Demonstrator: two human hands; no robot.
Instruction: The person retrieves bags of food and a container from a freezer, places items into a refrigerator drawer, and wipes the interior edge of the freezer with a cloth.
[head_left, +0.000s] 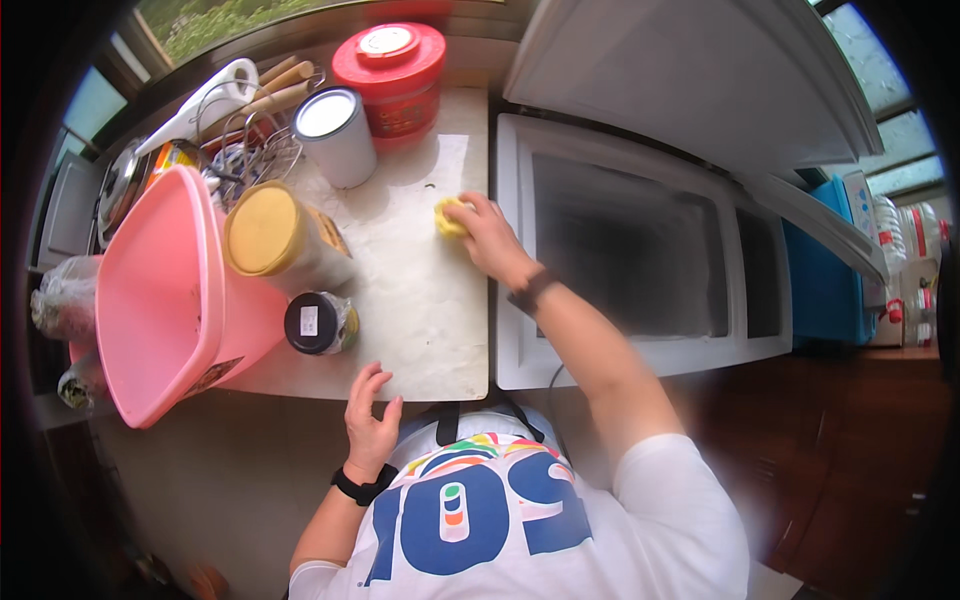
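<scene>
My right hand grips a crumpled yellow cloth or sponge against the white tabletop, close to its right edge. At the table's front edge is my left hand, fingers apart and holding nothing. Just beyond it stands a jar with a black lid. Behind that jar are a container with a yellow lid and a grey-white can.
Left on the table stands a pink plastic bin. A red lidded container and a wire rack with wooden-handled tools are at the back. Right of the table is an open chest freezer, its lid raised.
</scene>
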